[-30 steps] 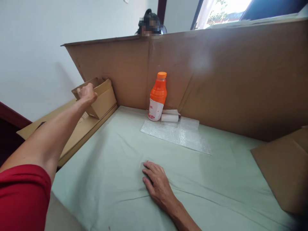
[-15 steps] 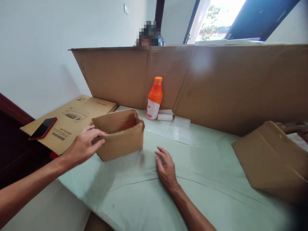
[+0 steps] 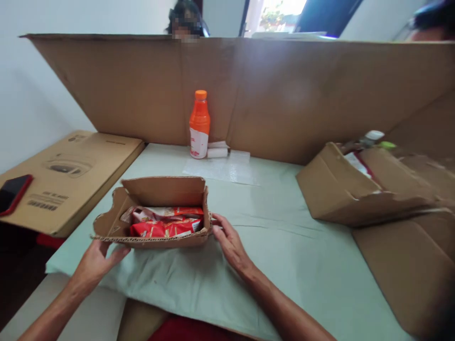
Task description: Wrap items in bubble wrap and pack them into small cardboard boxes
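An open cardboard box [image 3: 170, 242] is at the front left of the green cloth, its top facing me. Inside lie red packets [image 3: 167, 228] with shiny printed wrappers. My left hand [image 3: 97, 260] holds the box at its lower left corner, thumb along the front and the other fingers partly hidden by it. Against the right end of the box, my right hand [image 3: 231, 244] presses its fingertips, steadying that side. Farther back, an orange bottle [image 3: 199, 130] with a white label stands upright by a white roll [image 3: 217, 152].
Clear plastic wrap [image 3: 234, 168] lies near the bottle. A flat carton [image 3: 85, 161] with a phone [image 3: 14, 194] is at the left. More cardboard boxes [image 3: 330, 189] stand at the right, one filled. A tall cardboard panel [image 3: 284, 104] spans the back; people's heads show above it.
The box has come nearer and turned, so its red packets now show. My right hand has reached its right end; my left hand has shifted to the lower left corner. The view has swung right.
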Available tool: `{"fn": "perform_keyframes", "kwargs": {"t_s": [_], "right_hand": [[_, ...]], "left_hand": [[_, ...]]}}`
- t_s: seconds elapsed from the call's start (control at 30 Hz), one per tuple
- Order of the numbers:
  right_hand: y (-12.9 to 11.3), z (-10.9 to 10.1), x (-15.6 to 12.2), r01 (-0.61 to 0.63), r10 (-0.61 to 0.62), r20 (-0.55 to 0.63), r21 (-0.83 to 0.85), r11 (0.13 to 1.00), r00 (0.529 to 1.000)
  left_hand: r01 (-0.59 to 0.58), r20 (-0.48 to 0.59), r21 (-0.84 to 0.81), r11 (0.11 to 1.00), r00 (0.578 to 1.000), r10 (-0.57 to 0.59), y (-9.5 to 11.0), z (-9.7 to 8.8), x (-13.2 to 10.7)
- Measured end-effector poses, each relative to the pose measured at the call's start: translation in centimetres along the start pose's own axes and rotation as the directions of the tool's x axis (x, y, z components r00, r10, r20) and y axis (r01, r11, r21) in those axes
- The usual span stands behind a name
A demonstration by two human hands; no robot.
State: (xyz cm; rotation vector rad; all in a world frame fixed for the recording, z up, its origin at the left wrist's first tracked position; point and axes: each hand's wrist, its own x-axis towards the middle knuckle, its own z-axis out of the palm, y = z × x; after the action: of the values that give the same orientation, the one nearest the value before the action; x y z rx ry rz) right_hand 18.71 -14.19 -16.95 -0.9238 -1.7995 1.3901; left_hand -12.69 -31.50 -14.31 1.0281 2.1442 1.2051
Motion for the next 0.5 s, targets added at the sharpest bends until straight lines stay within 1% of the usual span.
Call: {"fn": "perform_keyframes", "kwargs": {"t_s": [0.03,0.1,0.13,0.2,0.27,0.33,0.4,0.47,0.5], "right_hand": [[-0.1,0.4,-0.1,0.008,-0.009,0.03,0.007,1.0,1.0],[-0.4,0.8,-0.2,0.038,-0.038,0.063,0.012,0.999,0.997],[-0.5,0.7,-0.2,0.047,-0.048,0.061,0.01,0.999,0.997],[-0.8,0.0,-0.4,0.049,-0.049,0.018,0.009,0.999,0.999],[-0.9,-1.3,-0.7,0.041,-0.04,-0.047,0.013,0.999,0.998],[-0.9,-3.0,-1.1,0.03,-0.029,-0.111,0.007,1.0,0.993],[-0.6,-4.8,-1.5,0.004,-0.006,-0.149,-0.012,1.0,0.989],[-0.2,-6.7,-1.4,-0.018,0.013,-0.133,-0.038,0.999,0.991],[0.1,-7.8,-1.0,-0.023,0.017,-0.104,-0.058,0.998,0.994]], "left_hand": [[0.021,0.034,-0.013,1.0,0.999,-0.021,-0.4,1.0,0.5],[0.036,0.062,-0.012,0.999,0.997,-0.035,-0.6,2.7,1.1],[0.036,0.067,-0.004,0.999,0.997,-0.035,-0.6,3.5,1.2],[0.024,0.082,0.029,0.999,0.996,-0.026,-0.3,5.1,1.3],[-0.014,0.096,0.06,0.998,0.995,0.008,0.4,7.0,1.4],[-0.081,0.104,0.058,0.995,0.992,0.075,1.4,9.0,1.5],[-0.141,0.107,0.049,0.989,0.985,0.135,2.3,10.9,1.7],[-0.154,0.12,0.058,0.986,0.982,0.146,2.5,12.2,1.8],[-0.144,0.122,0.072,0.987,0.983,0.135,2.2,12.6,1.7]]}}
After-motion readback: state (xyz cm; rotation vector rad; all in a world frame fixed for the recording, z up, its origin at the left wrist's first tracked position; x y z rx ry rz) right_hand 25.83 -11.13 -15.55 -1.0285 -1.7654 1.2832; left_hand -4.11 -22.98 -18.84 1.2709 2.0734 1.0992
